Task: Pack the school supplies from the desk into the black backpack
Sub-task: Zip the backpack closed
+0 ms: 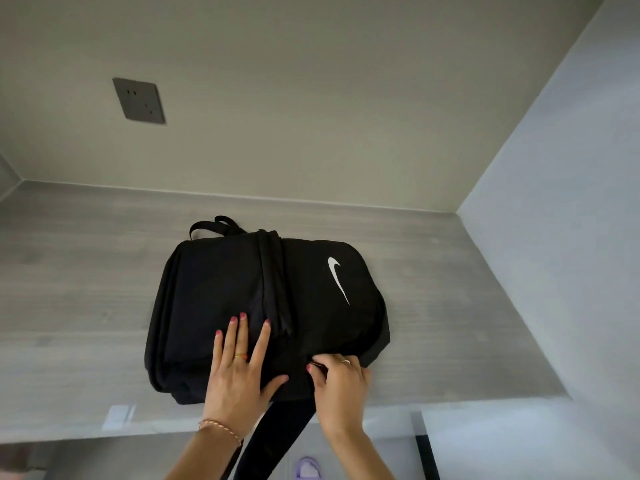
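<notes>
black backpack (pixel 221 306) lies flat; left hand (pixel 239 379) spread, right hand (pixel 341 386) pinching zipper pull (pixel 320 368).

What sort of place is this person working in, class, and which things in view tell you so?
Probably a built-in desk nook in a home. A grey wood-grain desk is enclosed by plain walls, a dark wall socket sits above it, and a lilac slipper lies on the floor below.

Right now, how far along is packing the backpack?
Looks nearly finished: no loose supplies show on the desk, and the black backpack lies flat and bulging. In hand: the left hand presses it down while the right hand pinches something small at its near edge, probably a zipper pull. Left: finishing that closure, if it isn't shut.
</notes>
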